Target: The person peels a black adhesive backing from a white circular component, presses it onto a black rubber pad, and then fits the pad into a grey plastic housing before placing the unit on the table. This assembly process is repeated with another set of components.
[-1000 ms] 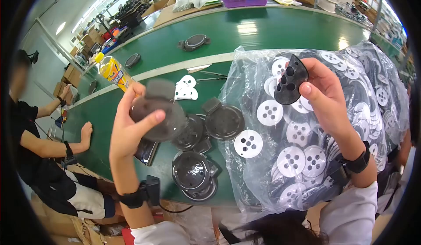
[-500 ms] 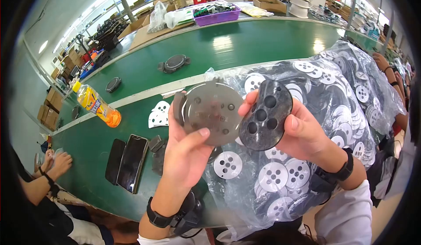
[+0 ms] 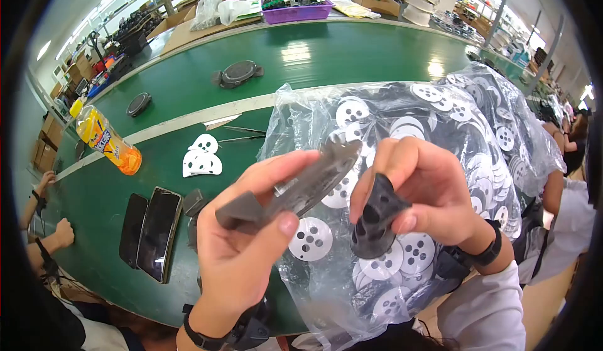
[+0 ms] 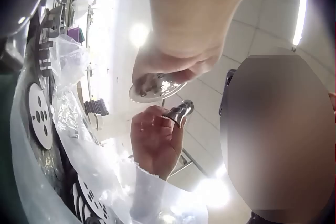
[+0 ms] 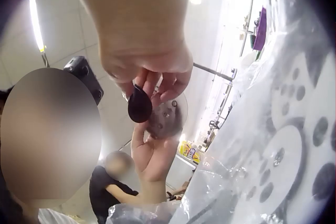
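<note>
My left hand (image 3: 235, 260) grips the grey round part (image 3: 314, 181); my right hand (image 3: 443, 206) pinches the bent black disc (image 3: 370, 233), at its 4 o'clock, above the plastic bag (image 3: 290, 115). Overbending could crease the disc; a slack pinch could drop it.

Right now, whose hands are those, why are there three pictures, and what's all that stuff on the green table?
There is no robot: these are one person's bare hands. One picture comes from a camera on the person's head, looking down. The other two come from little cameras on the wrists, so an arm looks huge at the top of each.

The left hand grips a smoky, see-through disc with a tab at its edge. The right hand holds a dark, bent disc with holes.

On the green table are a clear plastic bag full of holey white discs, a phone, white cut-out pieces and a bottle of orange drink.
</note>
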{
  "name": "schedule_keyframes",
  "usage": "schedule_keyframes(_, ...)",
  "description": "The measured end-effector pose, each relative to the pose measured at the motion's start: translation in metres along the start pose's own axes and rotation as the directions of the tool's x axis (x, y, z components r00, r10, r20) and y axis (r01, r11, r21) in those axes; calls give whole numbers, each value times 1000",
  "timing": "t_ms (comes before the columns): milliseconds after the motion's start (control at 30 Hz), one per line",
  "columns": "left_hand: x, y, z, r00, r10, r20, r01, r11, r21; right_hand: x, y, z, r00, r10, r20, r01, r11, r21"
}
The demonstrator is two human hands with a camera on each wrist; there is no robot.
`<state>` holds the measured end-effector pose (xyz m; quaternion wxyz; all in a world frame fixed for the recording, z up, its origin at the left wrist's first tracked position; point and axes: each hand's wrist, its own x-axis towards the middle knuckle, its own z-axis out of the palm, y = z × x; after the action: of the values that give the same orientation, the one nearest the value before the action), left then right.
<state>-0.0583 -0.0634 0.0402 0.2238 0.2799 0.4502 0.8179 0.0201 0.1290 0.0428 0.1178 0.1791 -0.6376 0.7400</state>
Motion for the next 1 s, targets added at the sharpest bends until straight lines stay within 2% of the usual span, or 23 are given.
schedule_keyframes(33,-1,0,0,1000,2,-1,-2,1000,-9,-1,-2,1,999,-21,44,24,997,-69)
schedule_keyframes(100,-7,-1,1,998,66,16,-67,996,52,-3,-3,7,998,-50,35,53,994,-91)
schedule_keyframes(133,-10,1,5,998,29,-51,-24,995,101,-4,-3,9,998,-57,29,59,993,-103)
schedule_keyframes(167,-11,-2,3,998,28,-56,-22,995,94,-5,-2,11,998,-62,22,64,991,-114)
schedule_keyframes(233,-11,-8,-3,958,217,185,-229,972,48,-4,0,13,995,-96,23,98,989,-107)
schedule_keyframes(267,-10,-7,-2,954,221,204,-233,972,35,-4,-1,13,993,-114,42,119,981,-155)
schedule_keyframes(300,-13,-8,0,954,222,200,-233,972,29,-5,-1,14,990,-130,62,140,969,-201)
schedule_keyframes(367,-21,-11,7,981,170,-94,-166,985,44,-6,-1,19,990,-134,34,138,970,-199)
schedule_keyframes(467,-22,-10,10,979,187,-86,-180,981,75,-7,-3,22,990,-129,-56,114,970,-213)
schedule_keyframes(533,-23,-10,7,976,206,-67,-197,973,117,-6,-3,20,987,-161,-2,153,938,-311)
schedule_keyframes(600,-23,-11,5,973,224,-49,-214,963,162,-4,-2,18,984,-179,8,173,933,-315)
schedule_keyframes(667,-21,-12,5,965,262,33,-263,948,177,-4,-1,18,980,-197,19,193,928,-317)
schedule_keyframes(767,-21,-11,9,967,256,-14,-249,951,180,-6,-2,19,980,-201,10,193,927,-322)
schedule_keyframes(867,-24,-11,8,969,242,-50,-228,953,201,-8,-5,21,989,-144,26,145,941,-305)
schedule_keyframes(1000,-25,-10,12,971,220,-88,-203,963,175,-9,-5,21,988,-153,7,144,913,-383)
